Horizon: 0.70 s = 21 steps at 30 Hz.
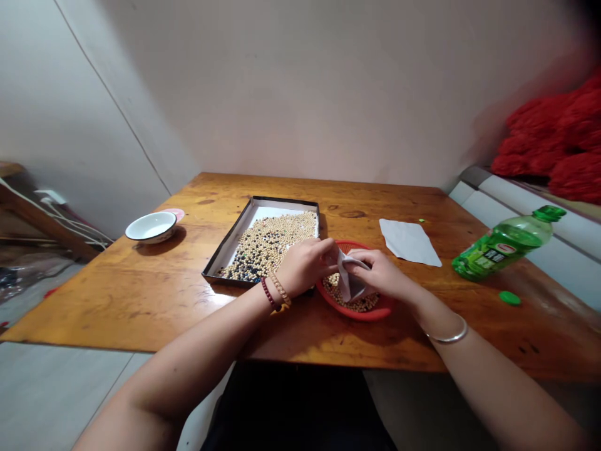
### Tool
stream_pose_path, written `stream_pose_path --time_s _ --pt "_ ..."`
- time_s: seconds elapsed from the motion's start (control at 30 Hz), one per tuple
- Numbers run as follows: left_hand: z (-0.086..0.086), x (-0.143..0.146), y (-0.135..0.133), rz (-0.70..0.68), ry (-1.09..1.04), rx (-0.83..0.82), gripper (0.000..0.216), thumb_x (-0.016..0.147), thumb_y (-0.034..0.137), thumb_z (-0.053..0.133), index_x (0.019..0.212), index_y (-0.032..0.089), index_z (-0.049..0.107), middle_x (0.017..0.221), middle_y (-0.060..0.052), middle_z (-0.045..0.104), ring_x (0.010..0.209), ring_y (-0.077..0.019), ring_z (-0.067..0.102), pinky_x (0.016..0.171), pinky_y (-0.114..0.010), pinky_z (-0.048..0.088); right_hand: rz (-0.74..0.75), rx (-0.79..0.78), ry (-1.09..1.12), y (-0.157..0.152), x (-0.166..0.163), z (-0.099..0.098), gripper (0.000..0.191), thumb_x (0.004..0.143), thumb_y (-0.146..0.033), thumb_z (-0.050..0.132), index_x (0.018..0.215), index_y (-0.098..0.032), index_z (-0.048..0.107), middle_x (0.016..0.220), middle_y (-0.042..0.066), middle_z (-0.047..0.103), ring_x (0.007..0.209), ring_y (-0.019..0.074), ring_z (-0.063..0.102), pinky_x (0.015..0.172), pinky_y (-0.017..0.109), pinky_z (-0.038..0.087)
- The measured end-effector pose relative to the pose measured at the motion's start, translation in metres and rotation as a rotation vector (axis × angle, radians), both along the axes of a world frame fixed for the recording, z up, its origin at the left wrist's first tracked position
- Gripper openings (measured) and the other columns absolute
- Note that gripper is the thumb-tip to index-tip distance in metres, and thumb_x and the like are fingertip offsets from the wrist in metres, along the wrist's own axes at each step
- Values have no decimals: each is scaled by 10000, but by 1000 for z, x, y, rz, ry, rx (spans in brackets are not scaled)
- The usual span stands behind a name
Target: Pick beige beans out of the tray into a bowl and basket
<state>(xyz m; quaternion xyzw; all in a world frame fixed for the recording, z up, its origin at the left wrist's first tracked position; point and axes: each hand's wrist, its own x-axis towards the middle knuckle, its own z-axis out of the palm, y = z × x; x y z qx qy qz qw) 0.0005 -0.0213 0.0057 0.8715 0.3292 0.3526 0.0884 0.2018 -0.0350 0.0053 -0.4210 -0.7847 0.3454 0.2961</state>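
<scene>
A folded piece of white paper [353, 280], shaped like a small pouch, is held over a red plastic basket [364, 315]. My left hand [307, 263] is closed, pinching the paper's left edge. My right hand [382, 274] grips it from the other side, the thumb over its top edge. Small round cream and dark beans [332, 286] lie in the basket, below and around the paper. The inside of the paper is mostly hidden by my fingers. Just left of the basket, a shallow black-edged box [230, 241] holds many more cream and dark beans.
A flat white sheet [409, 242] lies right of the basket. Farther right are an uncapped green drink bottle [507, 245], tilted in view, and its green cap [509, 298]. A white enamel bowl [151, 227] is at the wooden table's [154, 307] left, a wall behind.
</scene>
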Motion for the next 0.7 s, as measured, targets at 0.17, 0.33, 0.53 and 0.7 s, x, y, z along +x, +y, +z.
stream_pose_path --time_s 0.17,0.33,0.53,0.7 --pt "7 -7 4 70 115 57 188 805 350 656 813 184 567 768 1 616 724 -128 527 641 -241 399 -80 10 28 0 1 -2 163 800 -308 589 845 -171 664 788 33 644 718 175 570 658 282 438" --pt "5 -20 14 381 250 73 182 891 357 532 930 182 566 821 -41 642 779 -169 544 630 -258 396 -157 4 75 2 1 -6 182 818 -326 573 882 -165 627 831 46 649 747 186 578 659 284 439" --pt "-3 -31 19 538 637 -47 236 864 361 541 937 148 608 897 -122 647 861 -237 570 668 -304 445 -134 44 79 4 1 -10 328 919 -446 421 848 -174 588 767 57 627 675 172 555 597 274 418" --pt "-4 -31 17 561 735 -136 239 855 337 536 937 132 626 953 -146 627 877 -235 589 711 -317 473 -88 -48 70 0 1 -6 345 880 -490 483 804 -174 600 685 34 602 608 152 528 548 265 397"
